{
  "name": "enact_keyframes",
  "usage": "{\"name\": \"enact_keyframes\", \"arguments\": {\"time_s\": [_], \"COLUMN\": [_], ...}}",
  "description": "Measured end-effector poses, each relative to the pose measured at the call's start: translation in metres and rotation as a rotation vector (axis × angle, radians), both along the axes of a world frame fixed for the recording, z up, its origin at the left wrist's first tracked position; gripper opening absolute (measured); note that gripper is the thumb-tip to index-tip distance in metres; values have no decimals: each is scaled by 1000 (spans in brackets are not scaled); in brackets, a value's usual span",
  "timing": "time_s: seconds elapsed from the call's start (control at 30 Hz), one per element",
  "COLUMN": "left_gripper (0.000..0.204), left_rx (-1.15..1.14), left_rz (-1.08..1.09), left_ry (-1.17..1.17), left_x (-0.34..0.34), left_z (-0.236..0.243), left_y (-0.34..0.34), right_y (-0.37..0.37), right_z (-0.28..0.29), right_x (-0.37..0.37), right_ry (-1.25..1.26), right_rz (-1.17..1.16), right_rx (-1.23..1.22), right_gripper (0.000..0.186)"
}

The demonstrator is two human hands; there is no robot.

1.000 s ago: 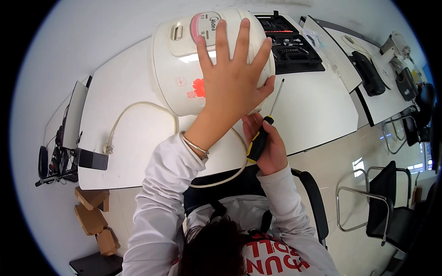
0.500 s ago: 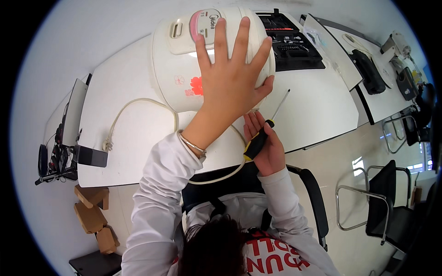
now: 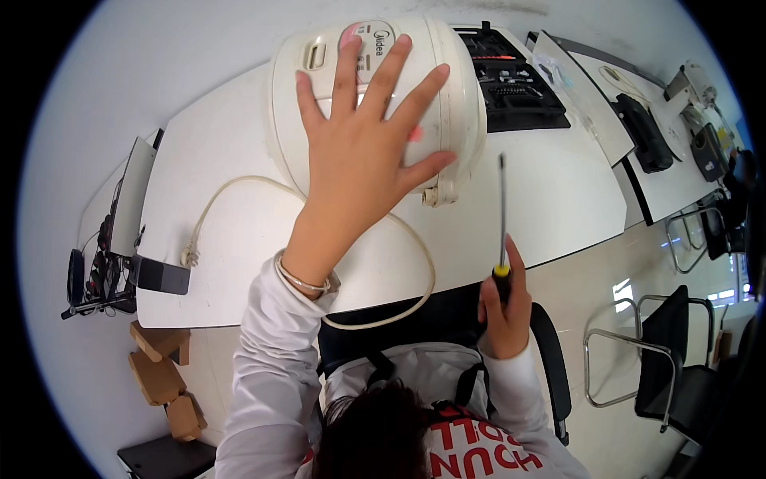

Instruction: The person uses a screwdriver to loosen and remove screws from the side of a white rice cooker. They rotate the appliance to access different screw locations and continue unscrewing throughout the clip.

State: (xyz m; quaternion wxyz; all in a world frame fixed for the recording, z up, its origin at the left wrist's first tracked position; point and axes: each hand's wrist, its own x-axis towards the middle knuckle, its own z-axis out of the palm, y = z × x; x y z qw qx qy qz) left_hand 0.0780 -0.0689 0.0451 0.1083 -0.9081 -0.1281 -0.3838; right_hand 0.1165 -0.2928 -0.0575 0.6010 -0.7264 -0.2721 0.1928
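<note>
A white rice cooker [image 3: 295, 120] with a pink-edged control panel lies on its side on the white table [image 3: 542, 184]. Across its body my left hand [image 3: 359, 148] rests open, fingers spread, covering most of a red flower print. At the table's front edge, apart from the cooker, my right hand [image 3: 506, 307] grips a screwdriver [image 3: 503, 215] by its black and yellow handle, the shaft pointing away from me. The cooker's cream power cord [image 3: 433, 271] loops over the front edge, and its plug [image 3: 189, 256] lies at the left of the table.
An open black tool case [image 3: 519, 92] sits behind the cooker to the right. A grey box-shaped object [image 3: 162, 274] stands by the left edge. Cardboard boxes [image 3: 157, 377] lie on the floor at left; a black chair [image 3: 666, 351] stands at right.
My right hand has drawn back from the cooker toward me and to the right, turning the screwdriver more upright in view. My left hand has slid left across the cooker, which has shifted slightly right.
</note>
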Motion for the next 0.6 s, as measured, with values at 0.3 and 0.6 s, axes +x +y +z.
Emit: {"name": "enact_keyframes", "arguments": {"time_s": [0.3,0.6], "left_gripper": [69,69], "left_rx": [-12,-7], "left_rz": [-18,-8], "left_ry": [-21,-26], "left_x": [0,-1], "left_z": [-6,-7], "left_y": [1,1], "right_y": [-31,-28], "right_z": [-1,12], "right_x": [-27,-39], "right_ry": [-510,-535], "right_rz": [58,62], "right_rx": [-82,-111], "right_gripper": [54,54]}}
